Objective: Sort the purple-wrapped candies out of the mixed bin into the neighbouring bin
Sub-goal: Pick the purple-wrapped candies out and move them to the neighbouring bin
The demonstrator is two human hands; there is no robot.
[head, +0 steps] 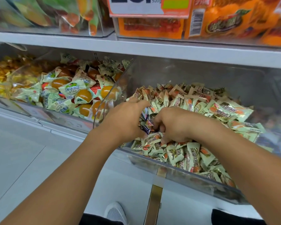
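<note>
**Both hands deep in the clear candy bin**

A pale, flat-edged shelf (pixel 169 51) runs across the display, glossy orange snack packs (pixel 234 18) stacked above it. Beneath it sit clear, hard plastic bins with rounded corners. The big one on the right, the mixed bin (pixel 185 174), is heaped with small pillow-shaped candies in crinkly pale green and gold foil (pixel 193 153), their ends cut in saw-tooth crimps. The neighbouring bin (pixel 104 101) to its left holds puffier packets, white-green wrappers around smooth, shiny orange domes (pixel 83 95). Farther left lies a pile of yellow cellophane sweets (pixel 0 75), blurred behind the plastic.

Two bare forearms reach in from below. The left hand (pixel 126 117) is curled over the near left corner of the mixed bin, fingers bent around a small cluster of purple-wrapped candies (pixel 147 123), whose purple-and-white wrappers peek out between the two hands. The right hand (pixel 173 124) is just beside it, knuckles up, fingers tucked down into the heap and touching that same cluster; whether it actually pinches a piece I cannot tell, since the fingertips are buried among wrappers.

Down at the floor, a grey mesh shoe (pixel 115 213) shows beside a brassy metal strip (pixel 154 203).
</note>
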